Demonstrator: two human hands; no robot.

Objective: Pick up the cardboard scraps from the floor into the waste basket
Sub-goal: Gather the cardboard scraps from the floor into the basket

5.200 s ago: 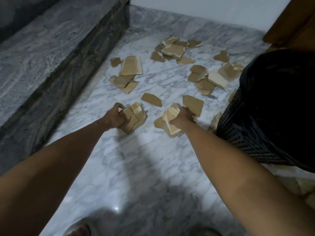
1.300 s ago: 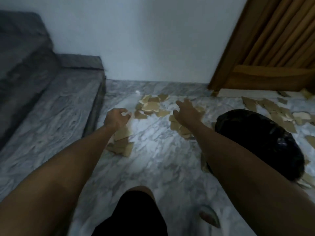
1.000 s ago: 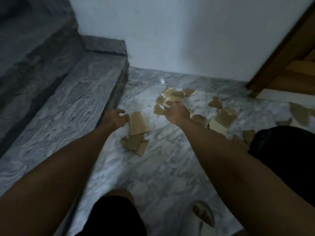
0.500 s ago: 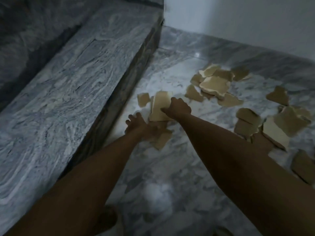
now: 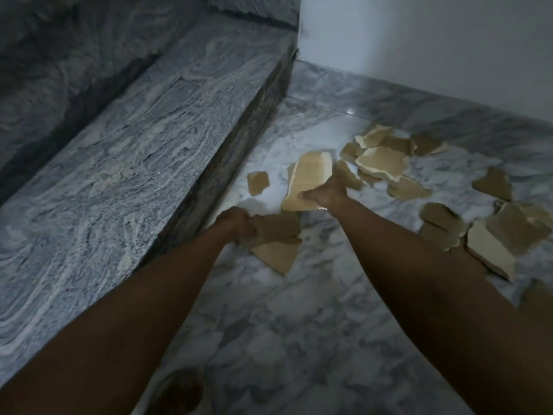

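On the floor, both hands grip cardboard scraps.

Both arms outstretched, left hand and right hand clenched.

No legible text, label, brand, number or sign on any surface in view; cardboard scraps are unprinted.

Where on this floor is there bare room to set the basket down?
Bare marble floor lies between the forearms, below the left hand's scraps. Crowded: the scrap cluster near the wall and the scrap pile at right.
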